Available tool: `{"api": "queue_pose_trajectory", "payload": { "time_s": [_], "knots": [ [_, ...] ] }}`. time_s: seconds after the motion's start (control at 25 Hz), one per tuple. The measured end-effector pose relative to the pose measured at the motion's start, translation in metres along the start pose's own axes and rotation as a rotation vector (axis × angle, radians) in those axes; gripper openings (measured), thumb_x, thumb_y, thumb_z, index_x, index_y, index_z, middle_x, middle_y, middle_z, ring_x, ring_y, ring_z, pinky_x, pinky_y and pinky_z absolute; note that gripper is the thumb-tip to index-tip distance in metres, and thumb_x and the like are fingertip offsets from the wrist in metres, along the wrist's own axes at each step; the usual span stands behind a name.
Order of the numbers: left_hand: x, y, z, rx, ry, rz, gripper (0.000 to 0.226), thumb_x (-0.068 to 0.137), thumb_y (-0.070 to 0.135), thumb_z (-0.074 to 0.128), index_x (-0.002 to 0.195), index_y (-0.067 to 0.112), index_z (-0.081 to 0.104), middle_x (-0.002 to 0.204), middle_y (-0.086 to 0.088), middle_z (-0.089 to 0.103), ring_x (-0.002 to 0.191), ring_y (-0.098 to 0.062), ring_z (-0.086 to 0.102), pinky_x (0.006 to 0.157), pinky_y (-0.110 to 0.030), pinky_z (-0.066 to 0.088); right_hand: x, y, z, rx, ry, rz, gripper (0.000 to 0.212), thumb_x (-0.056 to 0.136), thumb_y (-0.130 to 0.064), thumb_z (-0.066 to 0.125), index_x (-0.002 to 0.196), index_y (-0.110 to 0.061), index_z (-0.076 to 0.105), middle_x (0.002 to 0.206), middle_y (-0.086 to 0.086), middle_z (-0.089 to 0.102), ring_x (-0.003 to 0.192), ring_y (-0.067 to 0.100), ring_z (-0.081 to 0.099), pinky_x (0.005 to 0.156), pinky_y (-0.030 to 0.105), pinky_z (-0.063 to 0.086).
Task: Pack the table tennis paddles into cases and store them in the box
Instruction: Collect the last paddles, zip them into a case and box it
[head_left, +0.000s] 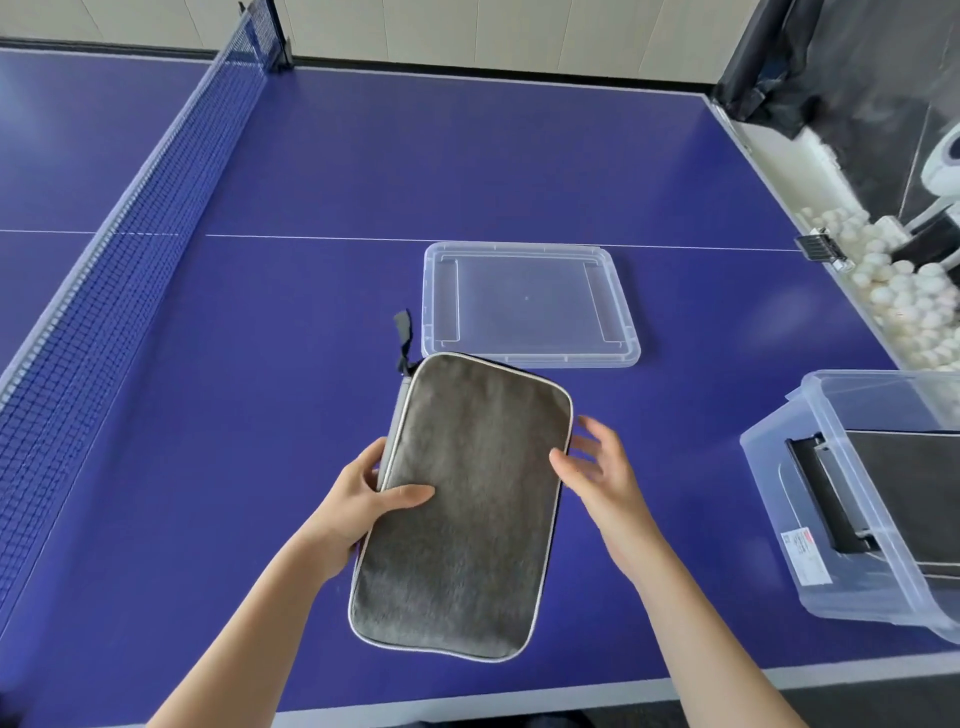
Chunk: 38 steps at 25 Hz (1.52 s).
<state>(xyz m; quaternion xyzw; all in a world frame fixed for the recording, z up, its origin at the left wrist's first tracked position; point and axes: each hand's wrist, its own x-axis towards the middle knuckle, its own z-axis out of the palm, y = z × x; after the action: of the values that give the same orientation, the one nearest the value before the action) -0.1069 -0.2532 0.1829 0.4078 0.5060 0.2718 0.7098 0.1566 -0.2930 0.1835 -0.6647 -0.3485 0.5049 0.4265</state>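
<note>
One grey case (462, 509) gripped by left hand (363, 504), right hand (597, 467) spread loose, above blue table (260, 364).

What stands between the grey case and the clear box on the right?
Nothing visible. Only bare table lies between the grey case, held by the left hand, and the open box. The lid lies beyond the case, off that path. The right hand hovers open beside it.

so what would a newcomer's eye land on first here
The grey case at the near middle of the blue table: the left hand grips its left edge, and the right hand is spread open by its right edge. Beyond it lies a clear lid; a clear box sits at the right edge.
</note>
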Motion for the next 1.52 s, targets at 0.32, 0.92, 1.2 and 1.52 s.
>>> {"api": "queue_pose_trajectory", "payload": {
  "time_s": [0.32, 0.92, 1.2, 1.52],
  "knots": [
    [0.007, -0.009, 0.003, -0.128, -0.003, -0.025, 0.083, 0.042, 0.042, 0.090, 0.118, 0.033, 0.059, 0.110, 0.002, 0.071, 0.097, -0.020, 0.070, 0.072, -0.033, 0.057, -0.017, 0.014, 0.014, 0.070, -0.158, 0.075, 0.068, 0.077, -0.019, 0.078, 0.131, -0.037, 0.042, 0.119, -0.003, 0.064, 0.112, 0.011, 0.061, 0.093, 0.030, 0.050],
    [0.027, -0.013, 0.067, -0.009, -0.268, -0.033, 0.067, 0.064, 0.025, 0.081, 0.123, 0.032, 0.050, 0.102, 0.005, 0.073, 0.094, -0.019, 0.071, 0.072, -0.030, 0.058, -0.069, 0.034, -0.047, 0.162, 0.140, 0.122, 0.064, 0.078, -0.015, 0.075, 0.129, -0.035, 0.042, 0.112, -0.001, 0.064, 0.103, 0.010, 0.063, 0.080, 0.023, 0.050],
    [0.018, -0.011, 0.146, 0.060, -0.335, -0.028, 0.083, 0.051, 0.036, 0.087, 0.125, 0.032, 0.049, 0.106, -0.002, 0.073, 0.098, -0.026, 0.070, 0.078, -0.038, 0.057, -0.103, 0.047, -0.118, 0.227, 0.234, 0.087, 0.053, 0.080, -0.020, 0.074, 0.117, -0.042, 0.043, 0.105, -0.017, 0.059, 0.096, 0.003, 0.060, 0.070, 0.017, 0.046],
    [-0.021, -0.036, 0.302, 0.081, -0.415, 0.008, 0.082, 0.055, 0.035, 0.083, 0.129, 0.028, 0.048, 0.109, -0.008, 0.072, 0.100, -0.028, 0.069, 0.083, -0.041, 0.054, -0.172, 0.074, -0.263, 0.287, 0.326, 0.033, 0.061, 0.076, -0.021, 0.077, 0.128, -0.034, 0.047, 0.122, -0.006, 0.059, 0.112, 0.014, 0.058, 0.093, 0.035, 0.049]
  ]
}}
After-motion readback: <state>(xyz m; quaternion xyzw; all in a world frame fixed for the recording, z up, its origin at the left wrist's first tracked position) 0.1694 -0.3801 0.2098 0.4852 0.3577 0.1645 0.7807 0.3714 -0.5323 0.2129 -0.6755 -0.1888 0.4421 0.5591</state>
